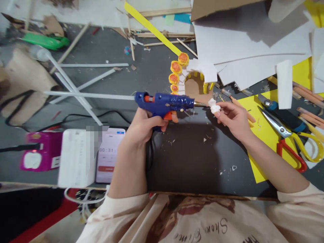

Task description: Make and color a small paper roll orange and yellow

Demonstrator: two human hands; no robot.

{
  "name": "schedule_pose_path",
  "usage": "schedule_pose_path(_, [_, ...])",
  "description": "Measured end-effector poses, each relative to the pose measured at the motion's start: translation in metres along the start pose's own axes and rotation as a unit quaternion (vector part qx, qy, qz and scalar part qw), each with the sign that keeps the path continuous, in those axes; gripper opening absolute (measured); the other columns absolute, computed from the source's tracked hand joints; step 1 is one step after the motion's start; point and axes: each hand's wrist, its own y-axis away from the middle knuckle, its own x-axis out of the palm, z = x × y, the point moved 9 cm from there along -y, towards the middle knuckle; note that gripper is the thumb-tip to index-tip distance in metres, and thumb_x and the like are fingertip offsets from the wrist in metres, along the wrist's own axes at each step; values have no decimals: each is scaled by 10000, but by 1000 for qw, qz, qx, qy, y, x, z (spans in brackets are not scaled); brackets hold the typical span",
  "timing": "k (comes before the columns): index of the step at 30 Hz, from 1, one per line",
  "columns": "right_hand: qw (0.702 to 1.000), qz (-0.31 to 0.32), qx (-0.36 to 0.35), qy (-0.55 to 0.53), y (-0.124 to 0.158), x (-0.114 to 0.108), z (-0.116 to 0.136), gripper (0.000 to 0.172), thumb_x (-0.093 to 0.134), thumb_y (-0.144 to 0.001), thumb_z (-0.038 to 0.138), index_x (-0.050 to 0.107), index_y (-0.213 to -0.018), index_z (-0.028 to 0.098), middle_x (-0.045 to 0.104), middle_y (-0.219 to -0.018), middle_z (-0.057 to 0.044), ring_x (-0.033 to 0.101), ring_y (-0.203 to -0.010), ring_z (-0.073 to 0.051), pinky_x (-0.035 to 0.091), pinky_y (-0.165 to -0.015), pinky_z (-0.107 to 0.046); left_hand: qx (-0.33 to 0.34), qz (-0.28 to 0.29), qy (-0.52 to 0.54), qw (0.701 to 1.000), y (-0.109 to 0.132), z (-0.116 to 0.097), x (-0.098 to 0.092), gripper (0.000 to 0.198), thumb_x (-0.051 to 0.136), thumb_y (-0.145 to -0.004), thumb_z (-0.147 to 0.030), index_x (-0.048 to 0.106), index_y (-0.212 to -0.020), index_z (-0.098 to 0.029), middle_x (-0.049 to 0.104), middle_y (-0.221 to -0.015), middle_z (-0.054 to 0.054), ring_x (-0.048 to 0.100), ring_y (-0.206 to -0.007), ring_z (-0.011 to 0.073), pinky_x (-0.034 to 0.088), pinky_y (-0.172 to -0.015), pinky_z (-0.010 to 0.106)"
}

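My left hand [149,125] is wrapped round the handle of a blue hot glue gun [164,102], fingers at its orange trigger. A long white glue stick [91,95] runs out of the gun's back end. The metal nozzle points right, close to a small white crumpled paper piece [215,108]. Thumb and fingertips of my right hand [231,118] pinch that paper piece; whether the nozzle touches it I cannot tell. Just behind the gun stand several orange-and-yellow paper flowers [176,67] beside a white and brown cardboard piece [194,88]; the gun hides the lowest flower partly.
Scissors [282,130], a utility knife [283,111] and yellow paper [260,168] lie at right. Loose glue sticks [96,79], a phone [110,158], a white box [76,158] and a magenta power adapter [42,152] are at left. White sheets [248,60] lie at the back.
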Motion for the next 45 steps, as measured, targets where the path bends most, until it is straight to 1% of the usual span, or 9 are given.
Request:
schedule_pose_path(4, [999,25,1,27,2,6,0,442,714,-716,619,677,-883,211,531,-606,48,456,-491,-73,367,-454,-227,16,-7,-10,1000,3,-1,0,58,692,-527,-183,655,-572,-178,662,-541,7,440,-357,90,279,-303,226])
schedule_pose_path(7, [998,40,4,46,3,8,2,439,692,-740,625,666,-866,205,522,-598,44,452,-493,-79,358,-456,-232,9,-13,-58,998,4,6,2,92,735,-545,-207,676,-598,-161,666,-550,22,472,-394,98,323,-329,223])
schedule_pose_path(15, [998,48,20,47,3,6,1,440,703,-732,618,662,-853,197,535,-615,39,463,-497,-71,346,-463,-223,45,-33,-129,990,4,9,1,99,672,-573,-241,637,-528,-161,585,-484,-18,451,-405,73,330,-392,197])
schedule_pose_path(19, [998,48,23,45,4,6,1,434,711,-734,606,668,-879,199,542,-624,39,468,-503,-70,355,-467,-218,60,-56,-153,985,6,6,-2,119,687,-578,-262,620,-549,-169,595,-538,-9,471,-464,92,349,-411,208])
schedule_pose_path(23, [998,46,20,47,4,6,2,437,710,-731,615,668,-878,205,554,-637,35,467,-500,-70,358,-460,-219,62,-56,-174,981,7,4,3,124,664,-586,-279,613,-568,-168,596,-567,1,478,-495,111,360,-417,219])
schedule_pose_path(29, [997,52,19,49,3,6,2,427,713,-730,609,673,-873,209,555,-632,36,470,-500,-72,362,-465,-223,78,-61,-184,978,8,-1,8,113,611,-563,-267,553,-533,-174,515,-504,-20,429,-469,102,374,-460,239])
schedule_pose_path(34, [997,55,21,46,3,7,2,428,712,-727,613,668,-854,206,542,-610,40,463,-494,-72,344,-459,-225,90,-92,-200,971,8,2,-1,134,633,-542,-284,548,-552,-181,518,-546,-17,436,-512,113,391,-501,249])
schedule_pose_path(38, [997,56,21,47,4,8,2,401,709,-747,586,668,-862,203,542,-610,40,469,-495,-73,338,-461,-225,87,-103,-198,971,8,4,-4,139,625,-543,-293,534,-538,-188,509,-535,-21,433,-513,116,377,-486,247])
schedule_pose_path(45, [997,56,25,46,4,8,2,412,719,-729,592,666,-845,200,534,-609,40,464,-492,-76,349,-472,-233,95,-106,-192,971,8,-2,-1,104,595,-541,-251,515,-506,-194,446,-465,-31,442,-482,118,356,-435,236])
